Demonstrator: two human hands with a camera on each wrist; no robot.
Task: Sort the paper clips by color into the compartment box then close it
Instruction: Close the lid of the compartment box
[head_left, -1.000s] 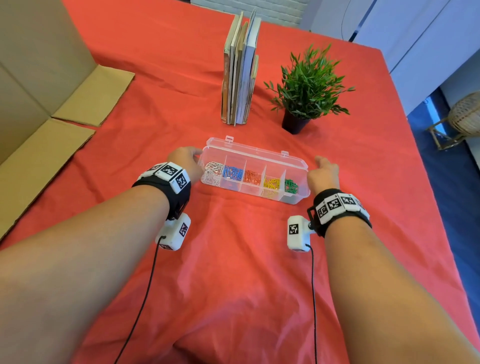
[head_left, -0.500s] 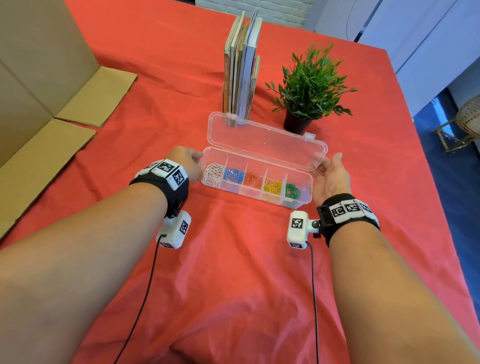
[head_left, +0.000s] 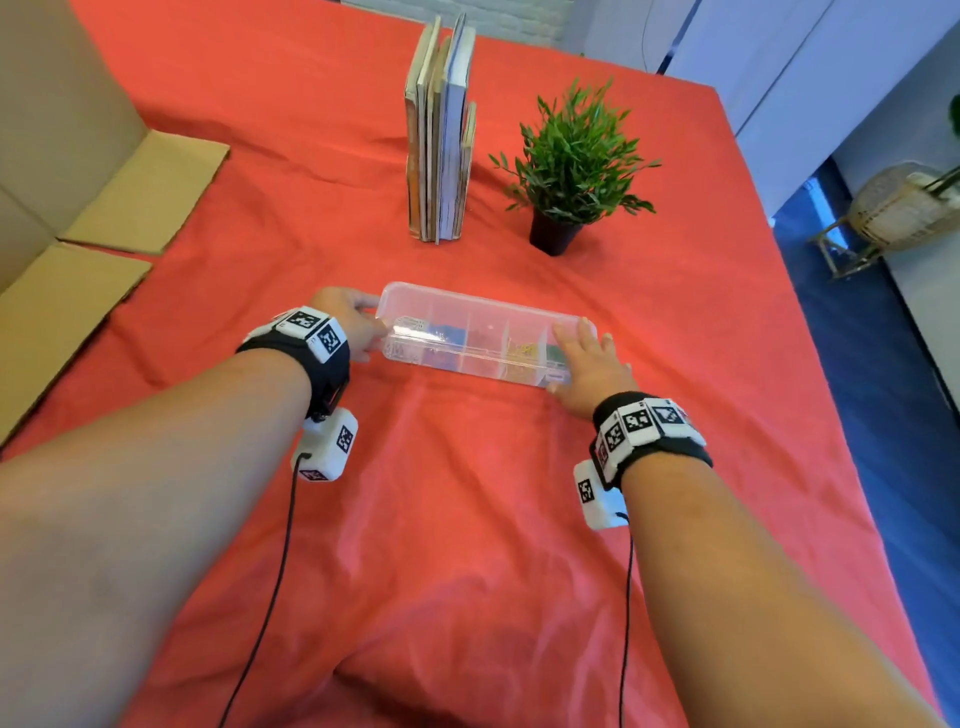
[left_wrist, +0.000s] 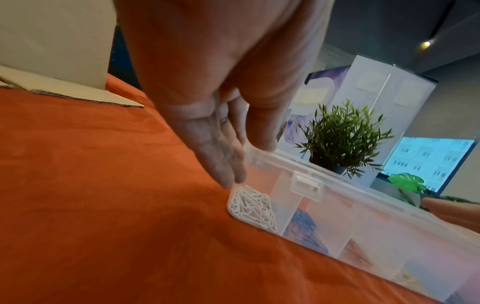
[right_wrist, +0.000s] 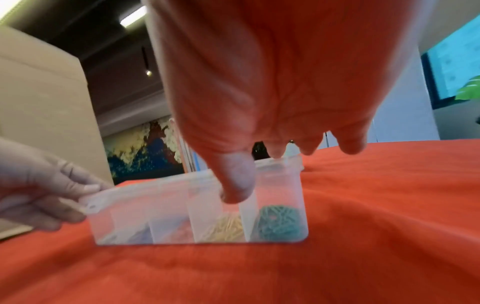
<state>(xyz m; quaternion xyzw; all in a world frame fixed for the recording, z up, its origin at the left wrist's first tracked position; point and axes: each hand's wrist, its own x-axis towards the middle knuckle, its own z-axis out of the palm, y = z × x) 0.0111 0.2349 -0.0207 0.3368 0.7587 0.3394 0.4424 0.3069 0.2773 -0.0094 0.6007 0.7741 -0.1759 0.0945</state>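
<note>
At mid-table on the red cloth (head_left: 467, 519): compartment box (head_left: 478, 332), lid down over sorted paper clips (left_wrist: 252, 207); left hand (head_left: 345, 317) pinching left end, right hand (head_left: 587, 364) flat, pressing right end; risk: front latch (left_wrist: 307, 188) possibly unsnapped, so lopsided pressure could tip the box.

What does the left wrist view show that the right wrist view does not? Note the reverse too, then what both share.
Left wrist only: white paper clips, sharp in the end compartment, and the leaves of the potted plant. Right wrist only: green paper clips in the opposite end compartment, and a wall painting. Both: the clear box with its lid down, the left hand holding one end, the right hand on the lid, the red cloth.
</note>
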